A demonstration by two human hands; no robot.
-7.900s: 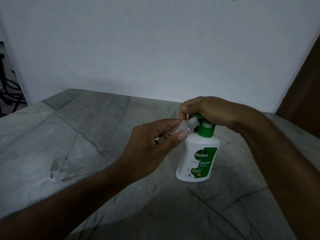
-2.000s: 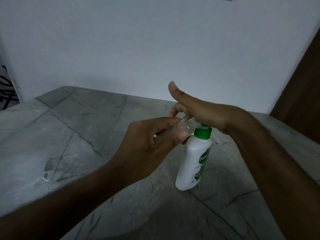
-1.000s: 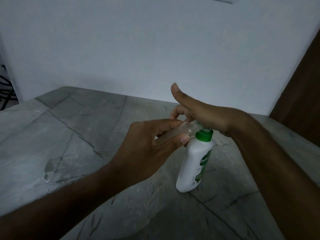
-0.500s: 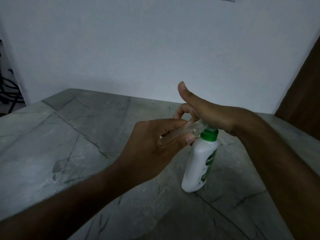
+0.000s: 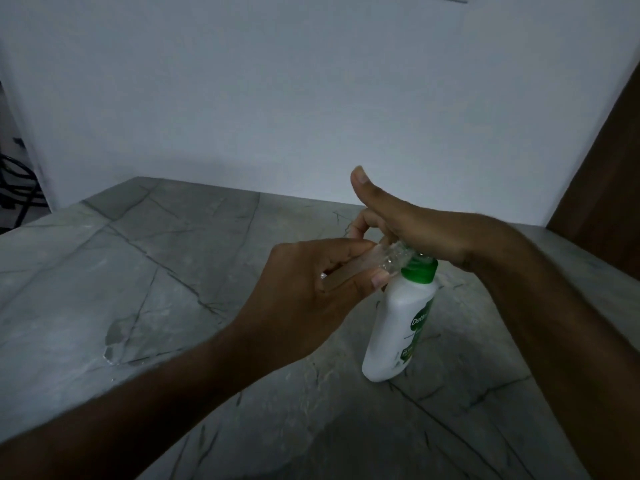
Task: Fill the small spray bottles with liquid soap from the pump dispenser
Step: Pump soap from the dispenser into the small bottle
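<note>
- My left hand [image 5: 304,299] grasps a small clear spray bottle [image 5: 360,266] between thumb and fingers, holding it tilted with its open neck up against the nozzle of the dispenser [image 5: 401,323]. I judge the tilt is there so that soap runs straight into the narrow mouth instead of down the outside.
- My right hand [image 5: 415,230] lies over the dispenser's pump head, heel and palm bearing down, thumb sticking up free and fingers loosely curled past the far side. It grips nothing; it presses. The pump head itself is hidden beneath it.
- The dispenser, a white bottle with a green collar, stands on the table [image 5: 173,271] directly below my right hand and leans slightly, likely from my push. It faces partly away, so its green label shows only "Dett" in white letters; the smaller print lower down is too dim to read.
- How much soap is in the spray bottle I cannot tell; glints show near its neck, nothing more.
- Well to the left of the dispenser, a wet patch [image 5: 119,337] shines on the grey veined stone.
- Behind the dispenser rises a plain white wall [image 5: 311,98]; a brown wooden panel [image 5: 609,168] stands to its right.
</note>
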